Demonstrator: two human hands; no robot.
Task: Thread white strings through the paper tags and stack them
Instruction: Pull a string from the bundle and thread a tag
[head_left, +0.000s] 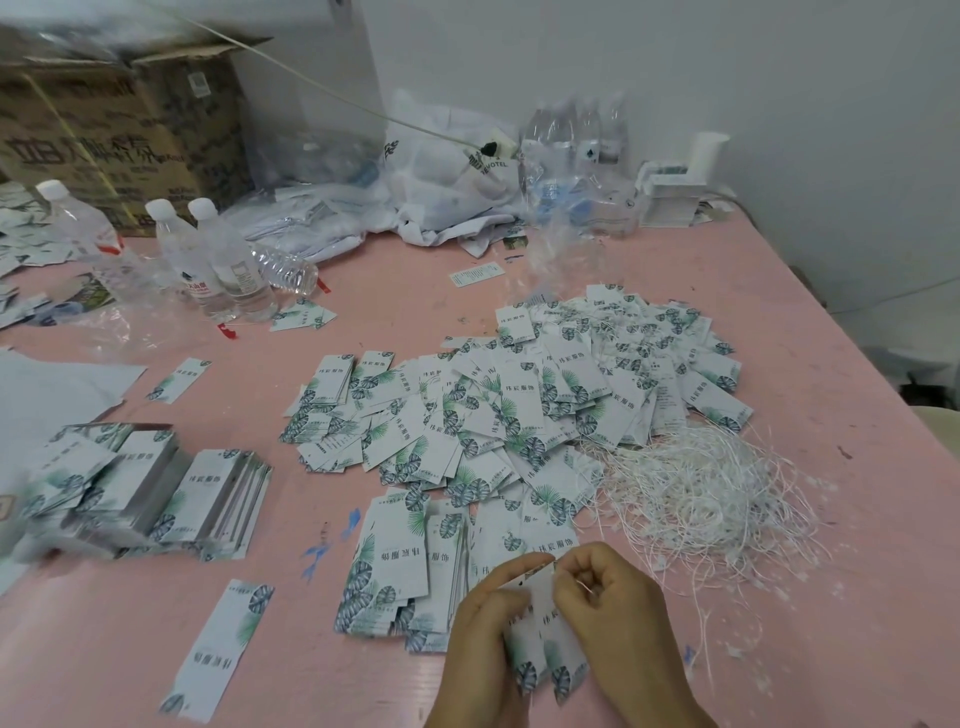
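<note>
My left hand (485, 631) grips two white paper tags (545, 649) with green leaf print, held upright near the table's front edge. My right hand (613, 608) pinches a thin white string (584, 586) at the tags' top edge. A loose string (707, 644) trails to the right of my right hand. Just left of my hands lies a small batch of tags (395, 566). Behind it spreads a big heap of tags (519, 410). A tangle of white strings (701, 488) lies at the right.
Stacks of tags (150, 488) sit at the left on the pink table (260, 649), with single tags (218, 649) scattered nearby. Water bottles (218, 260), plastic bags (447, 176) and a cardboard box (119, 124) crowd the back. The table edge runs along the right.
</note>
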